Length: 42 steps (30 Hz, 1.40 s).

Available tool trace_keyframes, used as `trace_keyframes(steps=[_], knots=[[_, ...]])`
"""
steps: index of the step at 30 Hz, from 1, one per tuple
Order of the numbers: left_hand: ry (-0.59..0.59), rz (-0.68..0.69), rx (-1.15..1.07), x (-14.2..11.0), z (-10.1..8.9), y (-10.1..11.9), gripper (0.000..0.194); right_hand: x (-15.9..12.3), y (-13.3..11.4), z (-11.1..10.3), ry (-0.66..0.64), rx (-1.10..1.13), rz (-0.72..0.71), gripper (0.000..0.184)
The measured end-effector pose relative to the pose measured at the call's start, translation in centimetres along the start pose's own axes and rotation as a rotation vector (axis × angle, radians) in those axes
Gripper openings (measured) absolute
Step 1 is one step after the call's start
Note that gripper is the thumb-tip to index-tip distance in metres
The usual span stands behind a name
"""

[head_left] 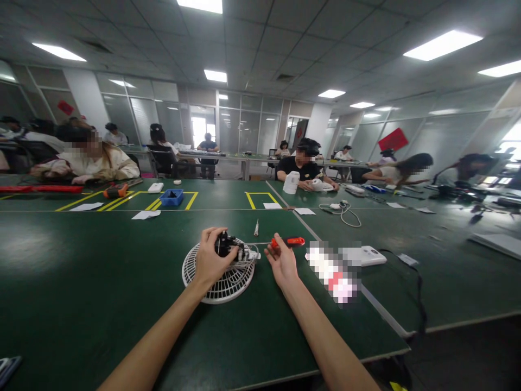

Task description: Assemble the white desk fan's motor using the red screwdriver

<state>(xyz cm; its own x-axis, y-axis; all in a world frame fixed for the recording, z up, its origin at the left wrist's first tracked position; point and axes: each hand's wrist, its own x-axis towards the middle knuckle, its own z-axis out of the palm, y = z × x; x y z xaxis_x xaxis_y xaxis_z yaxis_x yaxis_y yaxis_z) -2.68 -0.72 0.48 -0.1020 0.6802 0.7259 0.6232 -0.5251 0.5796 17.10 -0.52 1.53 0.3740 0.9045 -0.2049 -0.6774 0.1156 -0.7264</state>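
with a black motor (223,245) gripped by the left hand (209,262) and a red tool (293,241) by the right hand (284,265), the white grille (231,285) could be scratched by a slip.

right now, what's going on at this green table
A person is working with both hands. The left hand grips a black and white mechanism over a round white grille lying on the green table. The right hand holds a red and black tool, apart from the mechanism. Beyond the grille lies a small pointed piece.
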Motion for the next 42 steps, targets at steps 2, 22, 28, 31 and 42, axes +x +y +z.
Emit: trace_keyframes(steps=[2,22,28,31,42], knots=[[-0.006,0.001,0.002,-0.03,0.00,-0.02,0.047,0.10,0.10,-0.12,0.006,-0.020,-0.009,0.031],[0.001,-0.005,0.018,-0.09,-0.08,0.09,0.047,0.35,-0.28,-0.07,-0.074,0.077,0.042,0.021],[-0.006,-0.003,0.002,-0.08,-0.08,0.14,0.047,0.52,-0.25,-0.03,-0.020,0.068,0.146,0.023],[-0.003,-0.004,0.002,-0.05,-0.10,0.00,0.048,0.64,-0.18,-0.22,-0.005,0.050,0.135,0.029],[0.021,-0.017,-0.014,-0.06,0.01,-0.02,0.044,0.69,-0.37,-0.27,-0.065,0.114,0.108,0.020]])
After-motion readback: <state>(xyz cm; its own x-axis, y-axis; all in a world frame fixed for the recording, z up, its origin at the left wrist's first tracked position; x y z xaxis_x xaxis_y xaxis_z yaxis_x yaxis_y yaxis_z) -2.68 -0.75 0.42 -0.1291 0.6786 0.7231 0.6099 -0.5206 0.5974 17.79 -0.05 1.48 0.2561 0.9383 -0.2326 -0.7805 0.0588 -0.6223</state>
